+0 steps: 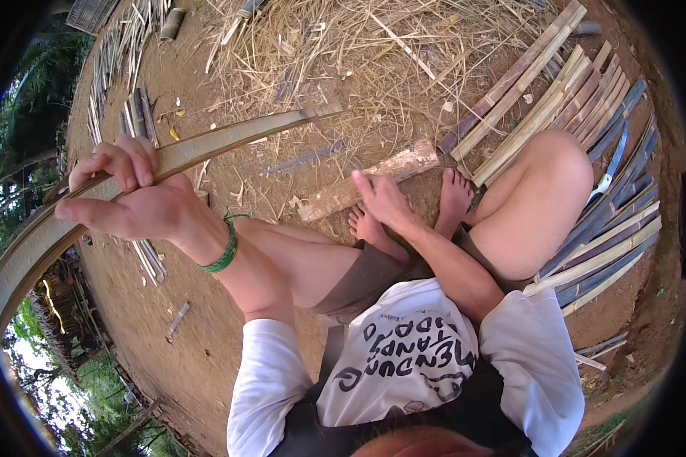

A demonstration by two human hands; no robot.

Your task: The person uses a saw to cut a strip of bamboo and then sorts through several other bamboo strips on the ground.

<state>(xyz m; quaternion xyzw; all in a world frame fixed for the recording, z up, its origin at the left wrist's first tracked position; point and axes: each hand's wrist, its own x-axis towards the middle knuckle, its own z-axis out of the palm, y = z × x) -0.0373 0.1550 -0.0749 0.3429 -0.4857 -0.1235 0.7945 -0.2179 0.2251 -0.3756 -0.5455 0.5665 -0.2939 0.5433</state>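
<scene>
A long split bamboo strip point(213, 143) slants from the left rim up toward the middle. My left hand point(133, 190) grips it palm up, fingers curled over its upper edge and the thumb stretched along its lower edge. Over my feet, my right hand point(385, 202) is apart from the strip, one digit pointing up and left. Its other fingers are folded underneath, and whatever they may hold is hidden. A rough, pale wooden block point(370, 179) lies on the ground in front of my feet, just beyond the right hand.
Split bamboo slats point(572, 99) lie in rows at the right, with darker strips point(625, 221) beside my knee. A white-handled tool point(604, 183) rests among them. Shavings point(312, 53) cover the ground ahead. A dark, thin piece point(305, 157) lies left of the block. More sticks point(118, 61) lie far left.
</scene>
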